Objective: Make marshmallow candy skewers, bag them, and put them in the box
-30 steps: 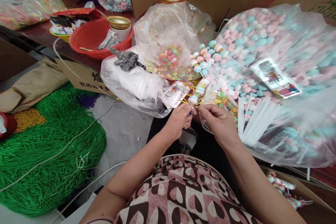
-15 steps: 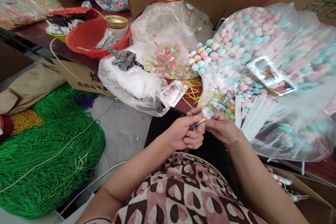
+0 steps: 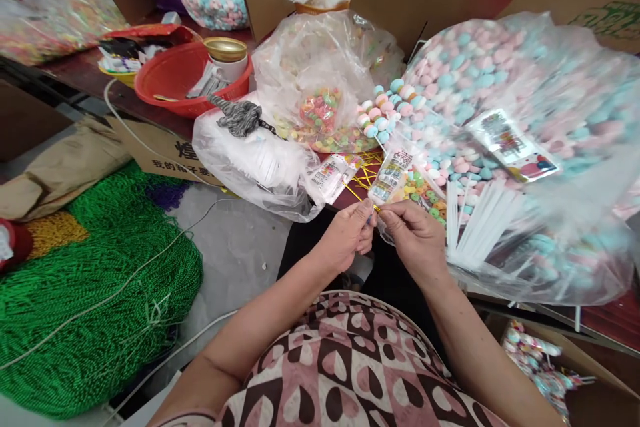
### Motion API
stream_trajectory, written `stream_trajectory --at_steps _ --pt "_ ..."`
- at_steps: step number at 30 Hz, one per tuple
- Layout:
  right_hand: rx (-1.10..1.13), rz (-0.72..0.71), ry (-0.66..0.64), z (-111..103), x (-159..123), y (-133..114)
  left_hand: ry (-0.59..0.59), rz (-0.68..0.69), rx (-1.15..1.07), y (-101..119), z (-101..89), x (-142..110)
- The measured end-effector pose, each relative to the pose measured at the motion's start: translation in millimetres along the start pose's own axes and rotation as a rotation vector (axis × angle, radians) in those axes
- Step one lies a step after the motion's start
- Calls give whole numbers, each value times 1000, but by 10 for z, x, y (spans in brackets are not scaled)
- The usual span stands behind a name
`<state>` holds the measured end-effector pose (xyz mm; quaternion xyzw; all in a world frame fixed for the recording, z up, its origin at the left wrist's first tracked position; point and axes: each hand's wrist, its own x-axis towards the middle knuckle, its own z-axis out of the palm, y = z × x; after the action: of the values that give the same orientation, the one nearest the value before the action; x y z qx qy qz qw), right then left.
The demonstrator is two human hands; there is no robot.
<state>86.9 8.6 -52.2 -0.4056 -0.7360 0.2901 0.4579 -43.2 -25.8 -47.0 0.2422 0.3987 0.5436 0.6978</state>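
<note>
While the lower end of a wrapped marshmallow skewer (image 3: 389, 178) is pinched by the left hand (image 3: 350, 235), a gold twist tie (image 3: 377, 209) is gripped at that end by the right hand (image 3: 417, 230). The skewer is held at the near edge of the dark red table (image 3: 349, 198), just left of ring gummies (image 3: 429, 195). A gap is left between that edge and the patterned shirt (image 3: 345, 360), spanned by both forearms; grey floor (image 3: 227, 250) is seen farther left, bordered by green cord (image 3: 110, 300). Pink-and-blue marshmallows (image 3: 460, 73) are held in a large clear bag (image 3: 600, 167) on the right. Far left, a gold bowl (image 3: 227, 56) is stacked on a white cup (image 3: 233, 71) inside a red basin (image 3: 165, 105). Near right, wrapped candies (image 3: 537, 360) are piled in a cardboard box (image 3: 600, 387).
</note>
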Motion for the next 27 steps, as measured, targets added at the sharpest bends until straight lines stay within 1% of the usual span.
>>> stream_trajectory --at_steps 4,7,9,11,14,15,17,19,21,22,24,25,27 --pt "59 114 -74 9 -23 10 11 90 148 -103 -73 9" --pt "70 165 -50 -1 -34 -32 16 121 258 -120 -82 -12" --pt "27 154 -17 -18 -35 -91 14 134 317 -81 -74 -22" --pt "-41 105 -9 -36 -38 -159 9 171 300 -7 -61 -22" --pt "-108 38 -46 -46 -56 -217 -43 258 162 149 -32 -43" --pt "-112 46 -67 -46 -63 -215 -63 290 124 206 -17 -67" --pt "-88 110 -83 -50 -63 -184 -99 349 102 311 19 -151" --pt "-28 204 -56 -72 -32 -139 -140 387 157 380 57 -263" --pt "12 266 42 -113 29 -119 -219 392 257 393 86 -358" --pt "11 268 98 -138 64 -128 -259 372 313 376 93 -384" --pt "-40 200 188 -184 118 -185 -294 310 385 313 90 -373" --pt "-87 136 199 -201 130 -230 -288 267 387 275 80 -339" --pt "-186 -20 145 -218 117 -328 -243 189 294 214 46 -238"
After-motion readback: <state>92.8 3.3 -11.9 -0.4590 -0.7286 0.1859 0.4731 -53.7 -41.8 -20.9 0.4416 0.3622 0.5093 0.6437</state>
